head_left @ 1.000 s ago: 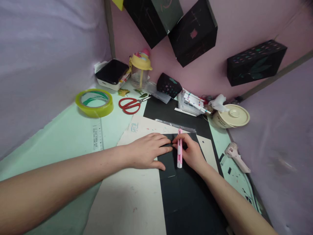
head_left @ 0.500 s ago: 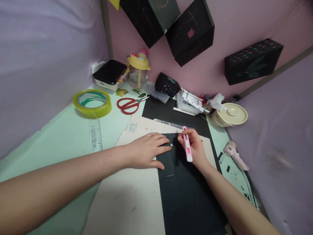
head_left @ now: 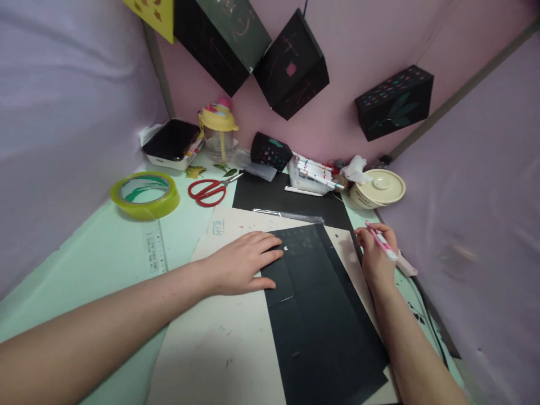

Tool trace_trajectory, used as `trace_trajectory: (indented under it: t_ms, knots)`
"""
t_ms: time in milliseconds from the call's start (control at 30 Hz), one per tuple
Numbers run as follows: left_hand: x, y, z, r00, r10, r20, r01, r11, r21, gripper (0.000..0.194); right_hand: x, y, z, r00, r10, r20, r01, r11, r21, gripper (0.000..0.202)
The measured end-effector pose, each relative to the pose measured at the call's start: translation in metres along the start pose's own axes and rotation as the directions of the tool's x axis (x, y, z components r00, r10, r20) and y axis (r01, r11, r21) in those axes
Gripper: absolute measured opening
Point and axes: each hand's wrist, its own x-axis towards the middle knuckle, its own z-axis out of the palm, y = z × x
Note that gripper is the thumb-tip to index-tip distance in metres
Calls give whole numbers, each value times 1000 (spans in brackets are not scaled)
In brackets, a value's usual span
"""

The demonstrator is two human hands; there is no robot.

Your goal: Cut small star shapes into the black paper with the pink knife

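Observation:
My left hand (head_left: 253, 263) lies flat with spread fingers on the left edge of the black paper (head_left: 324, 315), pressing it on a white board (head_left: 202, 343). A small white star shape (head_left: 286, 248) shows in the paper just past its fingertips. Held up off the paper, to its right, my right hand (head_left: 377, 259) grips a pink craft knife (head_left: 383, 243) with a white end; its tip is hidden by the fingers. A tiny dark star-shaped scrap (head_left: 336, 235) rests on the white board beyond the paper's upper right edge.
At left are a tape roll (head_left: 145, 194), a clear ruler (head_left: 154, 247) and red-handled scissors (head_left: 208, 191). Behind stand a yellow-lidded cup (head_left: 219, 132), markers (head_left: 314, 171) and a lidded bowl (head_left: 379, 188). A glue gun (head_left: 407, 264) lies right; black boxes (head_left: 291, 67) hang above.
My right hand has moved right, away from the black paper, with the craft knife still in it. The left hand stays on the paper. The camera view has shifted a little.

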Motion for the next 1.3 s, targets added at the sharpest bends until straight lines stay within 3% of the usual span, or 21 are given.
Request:
trace_trajectory:
  t_ms: [200,433,700,967,1100,1200,1300]
  knots:
    - [1,2,-3,999,-38,-4,38,999,36,58,-7,7,0,991,57,122,-50,997,-59,19]
    - [2,4,-6,997,-63,-37,64,997,39,52,-8,13,-1,974,31,226,-16,998,-65,23]
    - [2,4,-6,990,-141,-31,141,990,30,60,-9,12,1,939,-95,330,174,960,-219,24]
    - [3,5,-6,985,-170,-31,171,985,25,68,-7,7,1,911,-98,402,205,950,-234,22]
    - [2,5,-6,984,-176,-42,176,984,16,69,2,-8,5,830,-122,544,307,915,-263,34]
    - [2,5,-5,983,-178,-51,178,984,13,68,11,-19,18,712,-140,688,424,866,-264,43]
    - [1,5,-4,982,-175,-76,177,984,14,65,21,-25,33,609,-155,778,532,807,-255,35]
